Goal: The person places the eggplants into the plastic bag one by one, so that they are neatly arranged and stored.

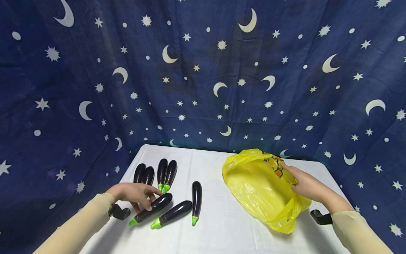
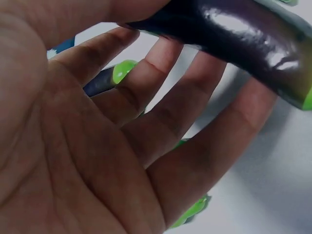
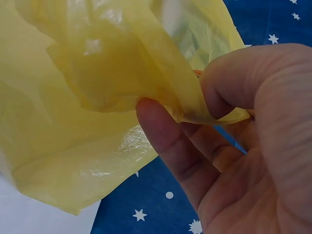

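My left hand grips a dark purple eggplant with a green stem end, thumb on one side and fingertips on the other. The left wrist view shows this eggplant lying across the fingertips, the palm behind it. On the right side of the table, my right hand pinches the edge of a yellow plastic bag. The bag's mouth is spread wide and faces me. In the right wrist view thumb and fingers hold a fold of the yellow film.
Close to the held eggplant lie another eggplant and an upright-lying one. Farther back are two pairs of eggplants, one partly behind the left hand. A white cloth covers the table; a blue star-and-moon curtain surrounds it.
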`<state>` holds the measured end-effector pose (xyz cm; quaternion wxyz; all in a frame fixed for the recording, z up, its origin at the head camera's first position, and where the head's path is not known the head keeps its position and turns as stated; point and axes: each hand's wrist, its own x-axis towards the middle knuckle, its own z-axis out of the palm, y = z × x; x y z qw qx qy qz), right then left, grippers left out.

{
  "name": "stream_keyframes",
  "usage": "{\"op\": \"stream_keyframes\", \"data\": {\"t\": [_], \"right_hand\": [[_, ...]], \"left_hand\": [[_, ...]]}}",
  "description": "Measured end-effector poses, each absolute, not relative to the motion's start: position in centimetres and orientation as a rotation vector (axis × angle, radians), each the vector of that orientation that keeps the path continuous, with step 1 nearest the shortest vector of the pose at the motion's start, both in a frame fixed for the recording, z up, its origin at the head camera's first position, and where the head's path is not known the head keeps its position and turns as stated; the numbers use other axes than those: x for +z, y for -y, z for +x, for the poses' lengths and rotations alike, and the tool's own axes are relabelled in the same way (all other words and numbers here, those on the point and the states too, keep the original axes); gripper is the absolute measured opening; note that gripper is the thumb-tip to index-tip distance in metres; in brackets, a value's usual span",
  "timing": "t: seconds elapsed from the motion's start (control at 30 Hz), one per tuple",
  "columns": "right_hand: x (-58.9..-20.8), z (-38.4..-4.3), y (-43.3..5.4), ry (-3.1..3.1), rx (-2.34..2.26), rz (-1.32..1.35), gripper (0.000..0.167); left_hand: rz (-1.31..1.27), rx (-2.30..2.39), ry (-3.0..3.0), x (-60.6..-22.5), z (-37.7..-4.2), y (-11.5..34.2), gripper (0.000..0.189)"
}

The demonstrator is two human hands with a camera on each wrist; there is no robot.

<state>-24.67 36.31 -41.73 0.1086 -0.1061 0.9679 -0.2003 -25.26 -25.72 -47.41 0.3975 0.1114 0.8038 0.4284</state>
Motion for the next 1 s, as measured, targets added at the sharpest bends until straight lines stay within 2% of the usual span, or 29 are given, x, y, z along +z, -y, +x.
{"op": "stream_keyframes", "data": {"t": [0.2, 0.5, 1.0], "right_hand": [[-41.7, -24.7, -36.2, -2.841, -0.612, -0.304, 0.092], [-41.9, -24.8, -36.3, -2.828, -0.618, -0.336, 0.097], [-41.8, -24.6, -35.1, -2.882, -0.613, -0.497, 0.096]], "left_hand": [[0.304, 1.127, -2.003, -46.7, -25.5, 26.0, 0.065], [0.396, 1.222, -1.955, -45.1, -25.9, 25.4, 0.071], [0.604, 1.301, -1.797, -43.3, -26.0, 19.0, 0.068]]}}
